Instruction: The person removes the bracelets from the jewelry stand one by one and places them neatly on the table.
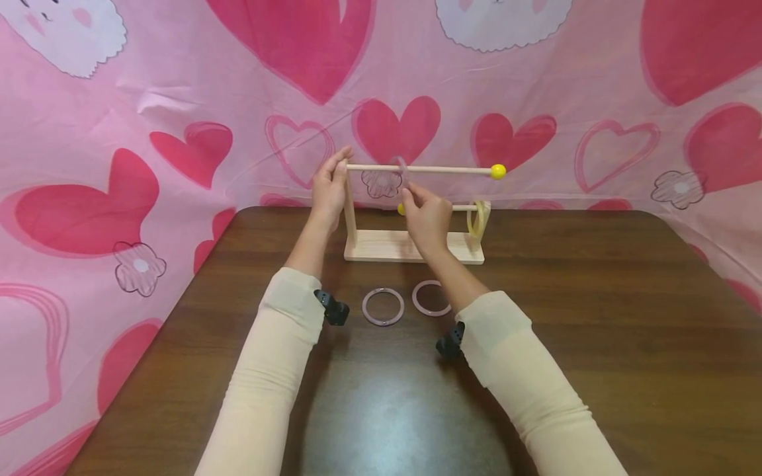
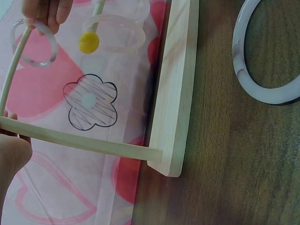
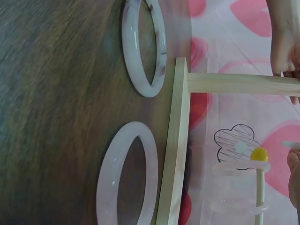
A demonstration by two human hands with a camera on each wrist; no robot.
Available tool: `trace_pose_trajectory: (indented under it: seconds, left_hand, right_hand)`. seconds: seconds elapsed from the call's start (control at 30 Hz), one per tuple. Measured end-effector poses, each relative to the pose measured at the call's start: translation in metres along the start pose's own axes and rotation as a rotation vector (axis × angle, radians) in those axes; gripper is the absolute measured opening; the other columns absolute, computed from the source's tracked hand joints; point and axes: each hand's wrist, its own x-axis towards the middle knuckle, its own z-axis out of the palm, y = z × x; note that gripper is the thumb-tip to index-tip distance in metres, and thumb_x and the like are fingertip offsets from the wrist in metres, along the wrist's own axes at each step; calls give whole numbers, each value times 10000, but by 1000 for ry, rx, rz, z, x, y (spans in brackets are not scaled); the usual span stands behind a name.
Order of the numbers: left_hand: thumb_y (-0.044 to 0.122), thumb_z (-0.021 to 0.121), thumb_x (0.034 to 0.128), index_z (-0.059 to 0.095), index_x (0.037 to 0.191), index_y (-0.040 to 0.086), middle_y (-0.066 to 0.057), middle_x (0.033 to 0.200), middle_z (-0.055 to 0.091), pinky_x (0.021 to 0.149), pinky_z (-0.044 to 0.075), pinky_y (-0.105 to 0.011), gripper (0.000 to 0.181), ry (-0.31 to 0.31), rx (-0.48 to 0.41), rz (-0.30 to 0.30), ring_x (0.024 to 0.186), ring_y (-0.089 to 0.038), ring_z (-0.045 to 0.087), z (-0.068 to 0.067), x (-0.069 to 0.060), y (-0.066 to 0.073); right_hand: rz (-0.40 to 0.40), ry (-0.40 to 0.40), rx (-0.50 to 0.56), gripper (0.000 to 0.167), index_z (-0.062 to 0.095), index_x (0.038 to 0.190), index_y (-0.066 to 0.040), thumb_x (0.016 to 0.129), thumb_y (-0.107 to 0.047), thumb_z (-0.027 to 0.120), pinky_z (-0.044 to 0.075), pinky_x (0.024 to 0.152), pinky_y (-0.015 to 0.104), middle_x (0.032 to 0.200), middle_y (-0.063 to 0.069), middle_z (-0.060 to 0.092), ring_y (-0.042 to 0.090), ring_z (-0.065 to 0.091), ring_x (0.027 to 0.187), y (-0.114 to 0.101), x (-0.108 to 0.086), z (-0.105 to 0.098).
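The left hand [image 1: 329, 188] grips the top of the left post [image 1: 350, 215] of a wooden two-rod stand, thumb in front and fingers behind. Between thumb and fingers, the right hand [image 1: 430, 217] pinches a pale marbled bangle [image 2: 52, 51]. That bangle encircles the upper rod [image 1: 446, 170], roughly midway between the post and the yellow end ball [image 1: 498, 172]. On the lower rod [image 1: 464, 207], partly hidden behind the right hand, hang a yellowish bangle [image 1: 469, 221] near its post and pale translucent bangles [image 3: 241, 165] nearer its ball.
Two pale bangles lie flat on the dark wooden table in front of the stand's base [image 1: 378, 246]: one on the left [image 1: 365, 307], one on the right [image 1: 415, 297] partly covered by the right forearm. A pink heart-patterned cloth [image 1: 238, 79] hangs behind the table.
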Motion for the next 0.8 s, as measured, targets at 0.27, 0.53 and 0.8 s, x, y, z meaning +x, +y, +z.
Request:
trace_pose_trajectory:
  seconds: [0.27,0.53,0.8]
  left_hand:
    - [132,436,976,542,1295,117,3,1310,533,988,325,-164,337,0,-13,3,1219,-90,430,0,0,-1]
    - [137,433,978,534,1301,113,4,1317,527,992,319,-165,339,-9,-17,7,1220,-91,431,0,-1,1]
    - [132,438,975,534,1300,99,-5,1317,527,985,324,-153,341,-10,-25,13,1213,-91,441,0,-1,2]
  right_hand:
    - [-34,34,-32,184,706,976,18,837,-90,654,541,707,322,899,154,684,234,675,792,7,-1,-7]
    - [-53,50,-29,197,698,984,38,853,-93,631,549,685,341,911,177,677,251,674,793,9,0,-17]
    - [25,85,-5,207,691,1001,35,853,-98,636,543,726,305,963,177,666,246,664,863,12,3,-24]
